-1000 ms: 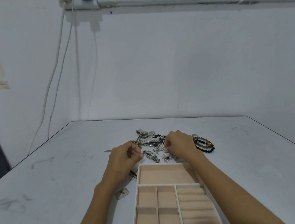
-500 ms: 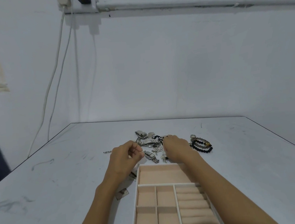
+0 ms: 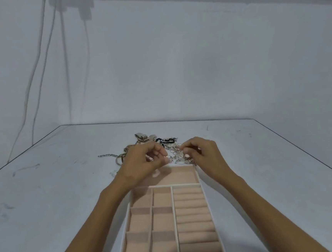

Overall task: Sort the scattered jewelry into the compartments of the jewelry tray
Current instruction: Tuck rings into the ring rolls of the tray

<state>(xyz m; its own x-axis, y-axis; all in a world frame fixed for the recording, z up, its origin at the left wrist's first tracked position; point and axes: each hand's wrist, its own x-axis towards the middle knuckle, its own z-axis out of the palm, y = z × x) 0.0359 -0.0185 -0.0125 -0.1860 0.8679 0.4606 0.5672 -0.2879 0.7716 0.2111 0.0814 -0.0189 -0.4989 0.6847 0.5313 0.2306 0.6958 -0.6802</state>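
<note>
A white jewelry tray (image 3: 206, 200) with pink velvet compartments lies on the table in front of me; its compartments hold nothing visible. Just beyond its far edge sits a tangled pile of silver jewelry (image 3: 142, 139) with a black cord piece (image 3: 165, 140). My left hand (image 3: 142, 164) and my right hand (image 3: 200, 155) hover over the tray's far compartment, both pinching a thin silver chain with rings (image 3: 176, 155) stretched between them. A loose silver chain (image 3: 108, 155) trails left of the pile.
The grey table (image 3: 47, 196) carries scuff marks and ends at the wall behind the pile. White cables (image 3: 36, 77) hang down the wall at the left. The table's right edge (image 3: 304, 154) runs diagonally.
Both hands have lifted from the pile toward the tray's far compartment, now with a silver chain held between them. The view has tilted down and shifted right.
</note>
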